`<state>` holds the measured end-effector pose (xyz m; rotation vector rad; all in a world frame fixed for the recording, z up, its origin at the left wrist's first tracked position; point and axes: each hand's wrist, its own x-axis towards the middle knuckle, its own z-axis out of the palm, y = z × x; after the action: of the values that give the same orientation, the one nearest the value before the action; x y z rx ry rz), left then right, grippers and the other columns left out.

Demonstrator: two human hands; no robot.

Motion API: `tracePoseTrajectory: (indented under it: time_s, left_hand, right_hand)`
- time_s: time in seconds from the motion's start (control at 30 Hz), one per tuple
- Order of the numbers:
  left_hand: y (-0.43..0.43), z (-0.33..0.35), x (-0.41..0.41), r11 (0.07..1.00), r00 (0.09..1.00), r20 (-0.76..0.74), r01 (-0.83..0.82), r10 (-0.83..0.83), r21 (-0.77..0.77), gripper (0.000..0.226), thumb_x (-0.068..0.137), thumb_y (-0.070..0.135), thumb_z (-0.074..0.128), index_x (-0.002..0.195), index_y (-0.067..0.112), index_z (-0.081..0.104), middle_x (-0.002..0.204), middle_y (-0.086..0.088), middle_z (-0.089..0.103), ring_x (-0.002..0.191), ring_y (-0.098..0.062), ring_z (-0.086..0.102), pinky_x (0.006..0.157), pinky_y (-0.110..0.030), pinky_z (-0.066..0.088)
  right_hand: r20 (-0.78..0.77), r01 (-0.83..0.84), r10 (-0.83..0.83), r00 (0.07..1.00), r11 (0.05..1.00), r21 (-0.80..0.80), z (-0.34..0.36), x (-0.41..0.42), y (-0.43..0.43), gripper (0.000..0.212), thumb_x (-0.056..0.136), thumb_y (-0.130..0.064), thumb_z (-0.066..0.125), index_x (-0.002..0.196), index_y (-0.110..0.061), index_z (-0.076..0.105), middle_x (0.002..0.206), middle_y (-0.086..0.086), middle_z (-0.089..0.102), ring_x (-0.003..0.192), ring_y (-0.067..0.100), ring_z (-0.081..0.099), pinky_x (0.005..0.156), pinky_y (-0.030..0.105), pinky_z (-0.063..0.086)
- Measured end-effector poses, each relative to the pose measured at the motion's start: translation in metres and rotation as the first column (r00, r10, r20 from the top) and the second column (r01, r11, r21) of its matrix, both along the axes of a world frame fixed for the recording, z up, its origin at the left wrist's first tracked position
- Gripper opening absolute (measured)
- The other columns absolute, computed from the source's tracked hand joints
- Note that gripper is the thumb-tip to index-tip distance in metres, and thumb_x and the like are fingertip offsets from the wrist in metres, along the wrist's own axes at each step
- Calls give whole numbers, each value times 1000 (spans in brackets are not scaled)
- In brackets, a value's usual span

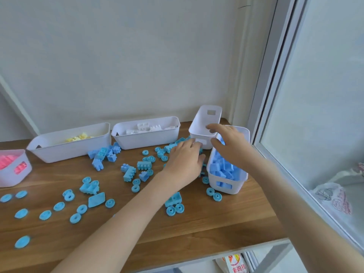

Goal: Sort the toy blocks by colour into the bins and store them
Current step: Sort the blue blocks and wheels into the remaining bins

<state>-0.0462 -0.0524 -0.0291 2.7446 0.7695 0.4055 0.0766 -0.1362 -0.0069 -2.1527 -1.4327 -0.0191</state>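
Observation:
Loose blue blocks [129,173] and blue wheels [59,206] lie scattered over the wooden table [197,233]. A white bin [239,184] at the right is heaped with blue blocks. Behind it stands an empty white bin [202,119]. My left hand [185,162] is palm down between them, its fingers curled over blue blocks by the empty bin's front; what is under the palm is hidden. My right hand [230,146] hovers above the blue bin with fingers spread, holding nothing, its fingertips near the empty bin's rim.
Along the wall stand a bin of white blocks [149,139], a bin of yellow blocks [74,151] and, at the far left, a bin of pink blocks [11,174]. A window frame [275,115] borders the table's right side. A printed bag [234,263] sits below the table.

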Motion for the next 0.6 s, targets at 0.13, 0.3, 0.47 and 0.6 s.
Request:
tracePoseTrajectory:
  time_s: [0.13, 0.3, 0.47, 0.6]
  left_hand:
    - [30, -6, -45, 995, 995, -9, -97, 98, 22, 39, 100, 26, 40, 138, 17, 43, 141, -3, 44, 128, -23, 39, 105, -37, 34]
    - [81, -24, -119, 973, 978, -12, -210, 210, -93, 43, 100, 15, 38, 142, 25, 40, 148, 2, 35, 135, -20, 33, 109, -39, 34]
    - [107, -33, -180, 949, 958, -48, -285, 281, -137, 40, 101, 14, 36, 136, 29, 46, 144, 5, 37, 132, -17, 33, 106, -30, 33]
    - [121, -31, -207, 927, 942, 6, -330, 337, -178, 43, 100, 22, 43, 141, 31, 38, 145, 6, 38, 128, -13, 41, 101, -28, 38]
  right_hand:
    - [22, -219, 219, 975, 976, 9, 3, -44, 29, 42, 95, -9, 44, 135, -21, 42, 136, 0, 49, 125, 20, 41, 102, 29, 31]
    - [-81, -393, 385, 919, 906, -158, -13, -81, 74, 44, 95, -3, 39, 136, -21, 43, 133, 2, 50, 119, 16, 48, 91, 17, 35]
    - [-101, -404, 400, 911, 816, -414, -38, -115, 106, 39, 90, -30, 56, 127, -22, 44, 122, 0, 47, 95, 13, 49, 83, 29, 43]
    - [0, -392, 451, 892, 775, -495, -46, -126, 117, 26, 93, -29, 53, 117, -21, 48, 117, -3, 43, 96, 13, 49, 80, 29, 44]
